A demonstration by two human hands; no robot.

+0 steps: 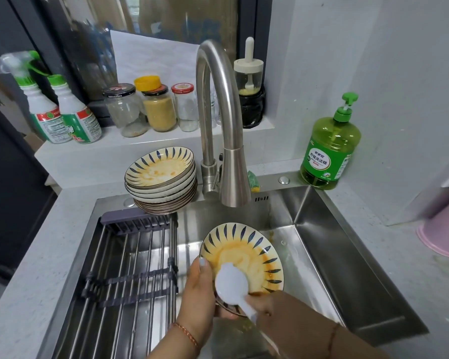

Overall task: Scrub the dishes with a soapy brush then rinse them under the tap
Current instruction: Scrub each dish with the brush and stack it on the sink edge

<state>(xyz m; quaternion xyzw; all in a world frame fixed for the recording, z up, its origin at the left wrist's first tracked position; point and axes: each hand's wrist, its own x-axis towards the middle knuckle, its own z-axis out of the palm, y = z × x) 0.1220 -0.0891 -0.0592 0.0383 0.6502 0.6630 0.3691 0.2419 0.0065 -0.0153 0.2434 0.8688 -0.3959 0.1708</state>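
surface: steel sink sitting in a pale speckled counter, wire rack lying across its left half | room: tap arching over, dirty plate stack and green soap bottle standing behind | left hand gripping the stained plate (tilted, over the basin) by its rim | right hand curling round the white brush, head pressing on the plate
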